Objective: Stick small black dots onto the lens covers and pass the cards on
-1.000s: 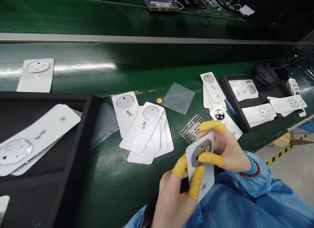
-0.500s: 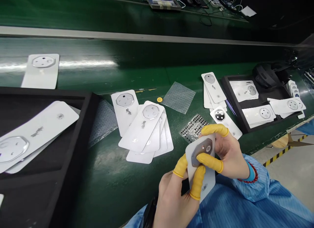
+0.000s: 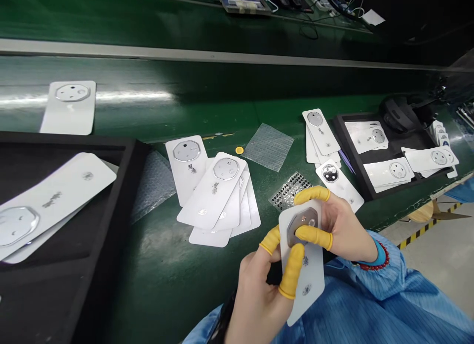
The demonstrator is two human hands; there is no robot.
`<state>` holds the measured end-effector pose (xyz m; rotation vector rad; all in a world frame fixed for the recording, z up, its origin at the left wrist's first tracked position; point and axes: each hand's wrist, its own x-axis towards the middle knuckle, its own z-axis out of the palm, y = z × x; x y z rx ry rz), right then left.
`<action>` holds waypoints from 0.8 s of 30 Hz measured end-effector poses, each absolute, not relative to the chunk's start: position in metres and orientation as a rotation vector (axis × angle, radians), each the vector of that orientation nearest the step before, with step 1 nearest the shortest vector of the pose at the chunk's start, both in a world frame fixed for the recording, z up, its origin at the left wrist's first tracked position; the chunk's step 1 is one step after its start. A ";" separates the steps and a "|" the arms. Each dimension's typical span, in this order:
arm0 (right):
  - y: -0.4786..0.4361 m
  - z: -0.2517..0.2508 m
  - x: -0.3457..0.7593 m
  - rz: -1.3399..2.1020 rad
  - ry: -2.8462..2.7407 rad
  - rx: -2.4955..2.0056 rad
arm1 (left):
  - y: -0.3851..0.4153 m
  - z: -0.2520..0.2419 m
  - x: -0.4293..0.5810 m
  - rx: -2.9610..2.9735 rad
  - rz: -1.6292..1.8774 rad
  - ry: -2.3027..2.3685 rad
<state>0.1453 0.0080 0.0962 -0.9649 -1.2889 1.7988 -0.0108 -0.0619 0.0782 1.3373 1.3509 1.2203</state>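
As the left hand [image 3: 259,304] and right hand [image 3: 348,225] both grip a white card [image 3: 307,289], more cards [image 3: 211,191] fan out at ten o'clock.

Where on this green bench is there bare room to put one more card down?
Bare green bench lies between the black tray's rim and the fanned white cards, below them. Another patch: above the bubble sheet. Crowded: the right side, around the second black tray.

white card [image 3: 309,289] bearing an octagonal, probably metal plate [image 3: 300,229]

Metal plate [image 3: 301,224] partly behind finger cots [image 3: 314,237]
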 end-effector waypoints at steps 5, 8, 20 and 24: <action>0.007 0.096 0.145 1.771 -1.280 -0.966 | -0.050 0.086 -0.010 1.170 1.287 1.190; 0.006 0.097 0.146 1.746 -1.335 -0.967 | -0.050 0.085 -0.009 1.157 1.309 1.217; 0.001 0.095 0.148 1.497 -1.795 -0.912 | -0.040 0.061 -0.015 1.159 1.353 1.351; 0.006 0.087 0.145 1.415 -1.871 -0.849 | -0.044 0.045 -0.021 0.894 1.276 1.394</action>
